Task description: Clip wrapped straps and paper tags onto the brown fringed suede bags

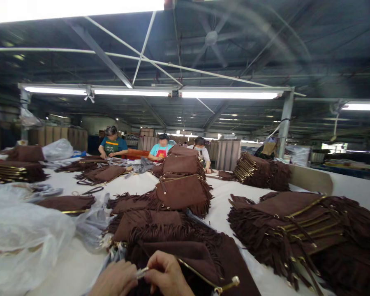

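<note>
Low in the view, my left hand (116, 278) and my right hand (166, 271) meet over a brown fringed bag (185, 255). Between their fingertips is a small pale, shiny piece (141, 272), too small to name. The right thumb and forefinger pinch one end of it, and the left fingers are closed on the other. A gold zipper (203, 278) runs along the bag's edge to the right of my right hand. Grey plastic wrapping (119, 251) lies just behind my left hand.
Stacks of brown fringed bags (296, 205) cover the right side. More bags (183, 191) are piled ahead in the middle. Clear plastic sheeting (24, 234) spreads over the left of the white table (231, 209). Several people (112, 144) work at the far side.
</note>
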### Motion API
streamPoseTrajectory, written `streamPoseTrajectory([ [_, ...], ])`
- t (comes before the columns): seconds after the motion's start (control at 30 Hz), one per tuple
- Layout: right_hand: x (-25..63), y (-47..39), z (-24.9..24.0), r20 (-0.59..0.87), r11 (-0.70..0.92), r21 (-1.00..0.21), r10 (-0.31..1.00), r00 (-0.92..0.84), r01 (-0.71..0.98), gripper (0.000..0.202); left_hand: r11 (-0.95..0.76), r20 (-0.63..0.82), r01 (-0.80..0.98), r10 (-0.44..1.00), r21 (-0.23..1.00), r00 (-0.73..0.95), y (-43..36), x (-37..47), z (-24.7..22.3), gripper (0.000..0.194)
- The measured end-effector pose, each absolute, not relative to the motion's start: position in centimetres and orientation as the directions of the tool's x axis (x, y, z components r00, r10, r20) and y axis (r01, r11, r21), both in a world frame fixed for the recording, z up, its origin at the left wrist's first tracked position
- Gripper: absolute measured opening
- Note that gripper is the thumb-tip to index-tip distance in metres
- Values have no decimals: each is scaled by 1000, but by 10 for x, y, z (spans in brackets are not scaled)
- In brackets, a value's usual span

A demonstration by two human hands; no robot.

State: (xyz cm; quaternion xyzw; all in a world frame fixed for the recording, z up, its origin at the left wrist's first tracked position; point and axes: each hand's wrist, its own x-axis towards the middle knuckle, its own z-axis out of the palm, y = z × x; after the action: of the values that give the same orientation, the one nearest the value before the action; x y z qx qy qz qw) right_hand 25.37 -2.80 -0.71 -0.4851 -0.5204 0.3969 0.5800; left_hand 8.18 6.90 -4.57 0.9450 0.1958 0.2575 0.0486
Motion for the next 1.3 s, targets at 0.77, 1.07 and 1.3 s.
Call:
streamPoseTrajectory([
  [0.77,265,-40,-6,70,73,-997,986,154,-14,31,-743,124,608,656,279,745,37,69,2,23],
  [1.07,245,-33,-13,193,211,-975,962,191,-77,39,-642,184,698,764,317,618,29,84,13,24],
  [1.3,244,-35,-20,271,283,-959,933,237,-19,34,-754,199,614,655,231,729,16,88,9,37],
])
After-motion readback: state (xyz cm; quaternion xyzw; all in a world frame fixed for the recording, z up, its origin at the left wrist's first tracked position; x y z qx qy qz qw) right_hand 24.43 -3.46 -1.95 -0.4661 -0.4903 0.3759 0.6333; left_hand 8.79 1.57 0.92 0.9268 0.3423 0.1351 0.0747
